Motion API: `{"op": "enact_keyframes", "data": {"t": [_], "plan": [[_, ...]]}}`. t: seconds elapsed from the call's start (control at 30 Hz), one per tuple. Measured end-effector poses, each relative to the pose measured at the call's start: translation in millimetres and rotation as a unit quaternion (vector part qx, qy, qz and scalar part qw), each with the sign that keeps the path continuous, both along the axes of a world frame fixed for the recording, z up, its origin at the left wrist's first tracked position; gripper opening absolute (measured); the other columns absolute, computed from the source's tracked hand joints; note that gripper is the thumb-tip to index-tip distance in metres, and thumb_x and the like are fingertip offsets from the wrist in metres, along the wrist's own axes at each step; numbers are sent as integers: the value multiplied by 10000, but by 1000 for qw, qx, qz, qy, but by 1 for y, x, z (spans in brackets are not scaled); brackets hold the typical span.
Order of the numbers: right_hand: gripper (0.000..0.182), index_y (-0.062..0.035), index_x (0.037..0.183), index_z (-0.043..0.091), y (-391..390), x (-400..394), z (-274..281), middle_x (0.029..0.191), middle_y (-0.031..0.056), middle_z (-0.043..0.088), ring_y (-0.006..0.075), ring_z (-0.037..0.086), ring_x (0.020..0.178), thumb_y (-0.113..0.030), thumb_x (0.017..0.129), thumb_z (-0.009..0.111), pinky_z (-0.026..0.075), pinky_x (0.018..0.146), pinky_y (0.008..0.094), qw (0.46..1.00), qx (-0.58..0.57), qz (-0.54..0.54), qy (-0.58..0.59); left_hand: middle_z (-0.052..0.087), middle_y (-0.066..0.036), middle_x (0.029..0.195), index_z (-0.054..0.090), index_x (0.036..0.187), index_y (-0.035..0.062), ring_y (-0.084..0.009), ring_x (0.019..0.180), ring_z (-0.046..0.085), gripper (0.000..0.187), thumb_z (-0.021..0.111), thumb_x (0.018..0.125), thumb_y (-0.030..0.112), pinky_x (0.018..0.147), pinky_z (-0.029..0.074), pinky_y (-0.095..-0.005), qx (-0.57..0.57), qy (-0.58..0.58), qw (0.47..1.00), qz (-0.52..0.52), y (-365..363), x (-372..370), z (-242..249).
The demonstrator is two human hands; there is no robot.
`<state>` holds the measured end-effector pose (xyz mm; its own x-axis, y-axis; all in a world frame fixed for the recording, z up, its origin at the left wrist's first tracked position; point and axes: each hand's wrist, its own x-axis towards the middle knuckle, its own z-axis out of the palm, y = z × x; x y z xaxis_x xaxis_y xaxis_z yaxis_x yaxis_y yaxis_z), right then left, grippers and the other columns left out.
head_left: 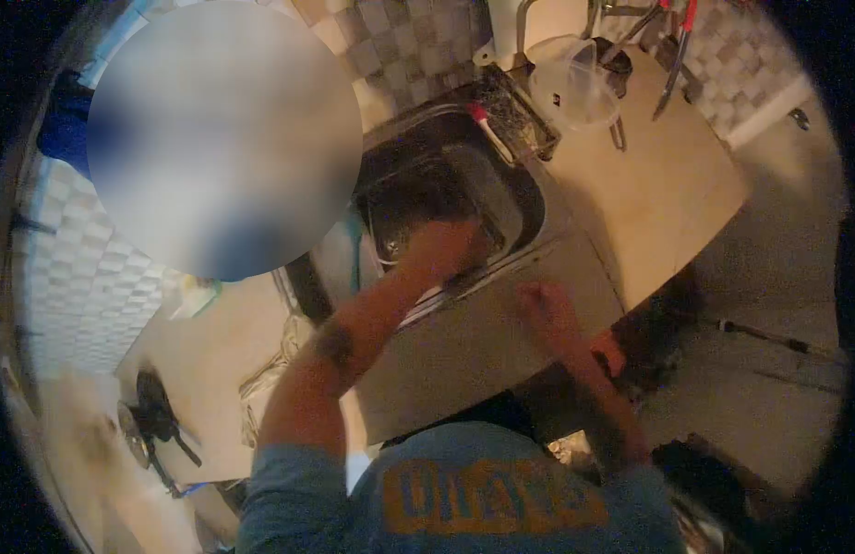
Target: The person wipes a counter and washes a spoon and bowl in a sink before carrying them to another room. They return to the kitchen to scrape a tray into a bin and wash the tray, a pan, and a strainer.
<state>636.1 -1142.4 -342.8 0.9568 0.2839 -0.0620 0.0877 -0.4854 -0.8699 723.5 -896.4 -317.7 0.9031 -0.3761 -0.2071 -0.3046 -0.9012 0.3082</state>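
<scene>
My left hand (451, 245) reaches over the front rim of the dark sink (531, 198). It is smeared, and its fingers cannot be made out against the basin. My right hand (547, 309) hovers above the counter (455, 360) in front of the sink, its fingers curled in. Whatever they hold, if anything, is too blurred to see. Inside the basin, beyond my left hand, lies a dark shape I cannot identify. A brush with a red end and a pale handle (492, 134) rests at the sink's back right corner.
To the right, a clear plastic container (580, 88) stands on the wooden counter (672, 185), near red-handled tools (677, 60). Dark pans (152, 406) lie at the lower left. A large blurred disc hides the upper left. The counter's right edge drops to the floor.
</scene>
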Motion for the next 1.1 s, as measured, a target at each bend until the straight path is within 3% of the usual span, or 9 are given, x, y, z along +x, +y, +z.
{"op": "enact_keyframes", "data": {"t": [0.13, 0.23, 0.4, 0.67, 0.73, 0.83, 0.9, 0.97, 1.1], "plan": [[291, -17, 1082, 611, 30, 94, -20, 974, 218, 615, 373, 599, 967, -227, 880, 595, 481, 857, 460, 976, -156, 12, -148, 671, -168, 872, 547, 1098, 99, -386, 792, 665, 244, 546, 863, 164, 672, 522, -507, 31, 23, 999, 22, 48, -37, 61], [406, -15, 1096, 611, 45, 165, -109, 950, 246, 630, 398, 605, 966, -322, 832, 626, 480, 872, 492, 905, -334, 236, -120, 657, -134, 799, 534, 971, 95, -367, 758, 661, 147, 566, 840, 156, 632, 518, -468, 96, -77, 992, 14, 80, -85, 109], [484, -7, 1152, 588, 60, 156, -64, 1033, 264, 630, 405, 609, 994, -345, 808, 631, 485, 875, 485, 949, -233, 206, -55, 635, -129, 759, 550, 934, 101, -350, 762, 654, 107, 569, 830, 119, 614, 509, -446, 130, -23, 988, 81, 118, -146, 152], [587, -17, 1383, 405, -16, -2, 100, 1227, 190, 574, 307, 570, 1076, -282, 880, 550, 446, 924, 440, 980, -136, 3, 144, 649, -119, 887, 595, 1048, 124, -330, 828, 651, 202, 549, 851, 115, 708, 508, -465, 114, -71, 991, 6, 170, -185, 87], [579, -49, 1408, 389, -58, -71, 78, 1259, 142, 559, 254, 574, 1055, -229, 883, 555, 469, 879, 409, 979, 69, -119, 151, 649, -126, 913, 597, 1094, 124, -325, 847, 650, 246, 549, 853, 118, 725, 508, -466, 48, -123, 990, -54, 179, -176, 43], [614, -83, 1459, 318, -71, -163, 102, 1399, 135, 451, 225, 484, 1210, -216, 915, 569, 413, 982, 357, 949, -15, -213, 230, 653, -154, 944, 613, 1131, 119, -331, 838, 647, 274, 554, 863, 133, 769, 505, -467, 46, -137, 983, -112, 163, -149, -17], [643, -3, 1458, 253, -100, -213, 36, 1504, 172, 305, 266, 277, 1397, 0, 878, 531, 206, 1140, 351, 955, 78, -254, 134, 655, -169, 955, 615, 1163, 119, -331, 819, 645, 298, 545, 874, 134, 757, 507, -457, -69, -229, 963, -123, 163, -132, -86], [624, 7, 1448, 267, -114, -265, -9, 1492, 163, 323, 264, 301, 1380, 13, 876, 516, 215, 1135, 352, 950, -71, -290, 93, 657, -179, 944, 612, 1187, 110, -325, 797, 644, 314, 532, 883, 129, 719, 515, -444, -117, -296, 937, -143, 146, -112, -105], [582, 1, 1447, 268, -95, -327, -52, 1464, 138, 352, 237, 328, 1349, -22, 902, 469, 264, 1109, 352, 948, 199, -249, 5, 652, -189, 888, 603, 1184, 49, -322, 766, 634, 343, 539, 848, 76, 687, 510, -441, -292, -296, 908, -43, 160, -86, -76]]}}
